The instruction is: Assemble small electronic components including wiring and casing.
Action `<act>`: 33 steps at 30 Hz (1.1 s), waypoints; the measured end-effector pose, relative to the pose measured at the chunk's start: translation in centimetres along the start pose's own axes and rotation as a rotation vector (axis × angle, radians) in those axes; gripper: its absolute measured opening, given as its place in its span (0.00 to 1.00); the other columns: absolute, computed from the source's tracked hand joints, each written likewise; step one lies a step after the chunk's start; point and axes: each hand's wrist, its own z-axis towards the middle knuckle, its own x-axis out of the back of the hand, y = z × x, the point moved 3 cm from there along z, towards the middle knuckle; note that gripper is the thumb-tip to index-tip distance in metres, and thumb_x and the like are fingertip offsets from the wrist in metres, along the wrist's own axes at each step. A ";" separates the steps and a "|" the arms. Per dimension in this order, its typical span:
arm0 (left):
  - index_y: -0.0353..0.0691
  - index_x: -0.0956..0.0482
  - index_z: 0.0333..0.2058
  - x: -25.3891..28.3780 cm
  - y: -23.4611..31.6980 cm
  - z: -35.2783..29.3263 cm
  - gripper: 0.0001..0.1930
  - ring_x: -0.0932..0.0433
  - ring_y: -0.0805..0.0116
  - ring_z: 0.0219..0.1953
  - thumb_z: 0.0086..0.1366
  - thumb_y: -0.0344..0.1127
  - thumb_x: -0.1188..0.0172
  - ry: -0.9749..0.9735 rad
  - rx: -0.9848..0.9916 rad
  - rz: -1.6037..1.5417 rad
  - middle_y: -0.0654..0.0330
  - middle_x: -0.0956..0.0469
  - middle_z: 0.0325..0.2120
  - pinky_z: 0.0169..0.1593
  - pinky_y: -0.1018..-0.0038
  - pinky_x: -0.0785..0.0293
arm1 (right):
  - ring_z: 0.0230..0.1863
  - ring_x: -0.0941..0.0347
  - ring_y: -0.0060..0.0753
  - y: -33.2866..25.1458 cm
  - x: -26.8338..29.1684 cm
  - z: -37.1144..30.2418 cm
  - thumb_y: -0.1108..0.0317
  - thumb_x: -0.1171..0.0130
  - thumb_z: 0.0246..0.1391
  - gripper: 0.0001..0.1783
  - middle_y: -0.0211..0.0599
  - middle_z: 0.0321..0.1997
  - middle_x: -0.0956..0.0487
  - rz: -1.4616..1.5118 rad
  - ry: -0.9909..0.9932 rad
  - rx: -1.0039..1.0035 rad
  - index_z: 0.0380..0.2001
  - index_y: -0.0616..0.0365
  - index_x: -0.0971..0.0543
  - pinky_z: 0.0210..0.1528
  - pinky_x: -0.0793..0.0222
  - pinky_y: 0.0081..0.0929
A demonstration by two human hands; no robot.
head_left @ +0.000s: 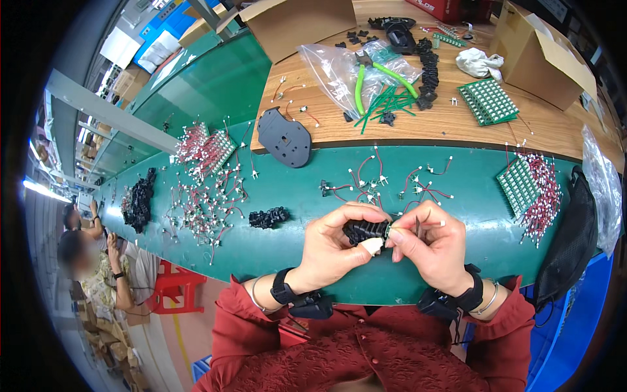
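Note:
Close in front of me, my left hand (344, 245) is closed round a row of small black plastic housings (366, 230). My right hand (428, 242) meets it at the row's right end, thumb and forefinger pinching a small wired piece (388, 231); the fingers partly hide it. A short wire end with a white plug (441, 224) pokes out by the right fingers. Just beyond both hands lie several loose red-wired connectors (373, 196) on the green mat. Left of my left hand rests another black housing row (268, 217).
Wired pieces heap around a green board stack (221, 151) at left, beside a black housing pile (138, 201). More boards (518, 187) lie right. A wooden board (418, 127) bears bags, green strips and cartons (545, 59). A black mesh bag (575, 235) hangs right. Two people sit far left.

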 end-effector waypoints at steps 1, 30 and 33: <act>0.32 0.29 0.40 0.0 -0.1 0.0 0.19 0.28 0.68 0.42 0.47 0.15 0.46 0.002 0.001 0.000 0.55 0.28 0.38 0.47 0.73 0.32 | 0.22 0.29 0.18 -0.2 -0.1 0.0 0.78 0.48 0.51 0.03 0.37 0.25 0.25 -0.005 -0.008 -0.005 0.29 0.64 0.31 0.24 0.33 0.14; 0.34 0.27 0.37 0.5 -1.2 -0.1 0.14 0.30 0.72 0.42 0.50 0.24 0.39 0.047 0.247 -0.363 0.59 0.30 0.40 0.43 0.78 0.31 | 0.18 0.31 0.20 1.1 0.3 0.7 0.73 0.47 0.52 0.04 0.38 0.24 0.25 0.464 -0.048 -0.351 0.29 0.60 0.31 0.13 0.44 0.11; 0.35 0.28 0.39 0.8 -1.5 -0.1 0.16 0.31 0.72 0.42 0.49 0.23 0.38 -0.001 0.151 -0.315 0.59 0.29 0.39 0.46 0.78 0.34 | 0.17 0.33 0.16 1.0 0.3 0.5 0.73 0.46 0.51 0.04 0.37 0.23 0.25 0.322 -0.043 -0.244 0.29 0.61 0.31 0.14 0.44 0.11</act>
